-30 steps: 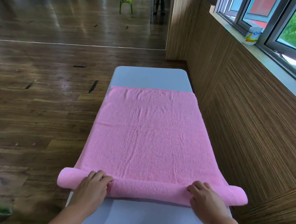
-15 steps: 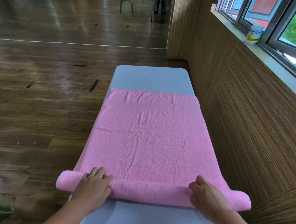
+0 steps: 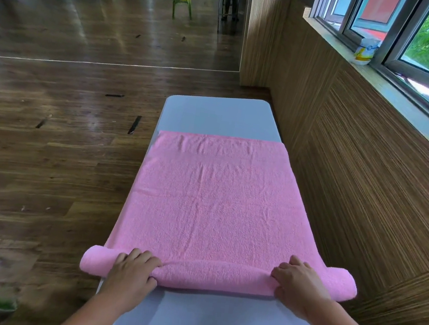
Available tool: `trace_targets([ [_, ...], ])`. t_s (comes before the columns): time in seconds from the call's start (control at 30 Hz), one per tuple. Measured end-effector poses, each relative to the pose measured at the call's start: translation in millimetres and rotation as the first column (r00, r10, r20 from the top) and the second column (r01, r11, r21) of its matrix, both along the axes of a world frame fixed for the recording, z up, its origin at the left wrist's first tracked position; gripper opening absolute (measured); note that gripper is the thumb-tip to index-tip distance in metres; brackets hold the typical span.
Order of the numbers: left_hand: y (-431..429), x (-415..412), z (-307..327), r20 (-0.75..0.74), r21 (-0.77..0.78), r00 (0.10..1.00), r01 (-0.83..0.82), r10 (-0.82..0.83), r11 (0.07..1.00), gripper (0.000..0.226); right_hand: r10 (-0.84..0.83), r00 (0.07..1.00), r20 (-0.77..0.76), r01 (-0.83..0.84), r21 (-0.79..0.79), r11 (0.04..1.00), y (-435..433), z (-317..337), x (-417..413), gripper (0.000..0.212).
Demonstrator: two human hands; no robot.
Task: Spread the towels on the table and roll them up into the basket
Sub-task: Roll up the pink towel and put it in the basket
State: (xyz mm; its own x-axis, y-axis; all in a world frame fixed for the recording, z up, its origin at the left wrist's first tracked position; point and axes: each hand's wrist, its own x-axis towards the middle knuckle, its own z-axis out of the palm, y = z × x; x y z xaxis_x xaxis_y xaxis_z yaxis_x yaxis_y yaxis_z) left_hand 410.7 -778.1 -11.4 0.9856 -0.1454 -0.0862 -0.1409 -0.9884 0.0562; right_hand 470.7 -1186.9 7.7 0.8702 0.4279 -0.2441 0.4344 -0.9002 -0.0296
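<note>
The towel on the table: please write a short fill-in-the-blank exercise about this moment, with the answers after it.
1. The towel on the table is ____ in colour.
2. The left hand and the right hand grip its ____ end (near/far).
3. That end is ____ (flat/rolled).
Answers: pink; near; rolled.

On the table (image 3: 215, 113), a towel (image 3: 216, 203), rolled up at the near end. On the roll (image 3: 220, 276), left hand (image 3: 133, 274) and right hand (image 3: 300, 288). Wall (image 3: 380, 198) to the right.
</note>
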Motion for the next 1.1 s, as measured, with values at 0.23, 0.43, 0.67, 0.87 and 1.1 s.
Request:
trace_targets([
  [0.23, -2, 10, 4, 0.108, 0.045, 0.994, -0.012, 0.007, 0.999, 0.019, -0.113, 0.993, 0.018, 0.108, 0.181, 0.977, -4, -5, 3, 0.017],
  [0.43, -6, 15, 2, 0.037, -0.159, 0.997, -0.055, 0.062, 0.986, 0.029, -0.111, 0.993, 0.048, 0.103, 0.14, 0.985, -8, -9, -6, 0.028],
  [0.67, 1, 9, -2, -0.016, -0.053, 1.0, 0.01, -0.01, 0.999, 0.045, -0.058, 0.998, 0.008, 0.058, 0.028, 0.998, -1, -2, -1, 0.024],
  [0.87, -2, 11, 5, 0.045, 0.016, 0.998, 0.033, -0.034, 0.999, 0.028, -0.075, 0.995, -0.058, 0.082, 0.123, 0.989, -6, 1, 6, 0.026],
  [1.1, -8, 16, -1, 0.071, -0.093, 0.997, 0.006, 0.0, 0.996, 0.042, -0.062, 0.996, 0.062, 0.051, 0.168, 0.984, -13, -8, -5, 0.036],
])
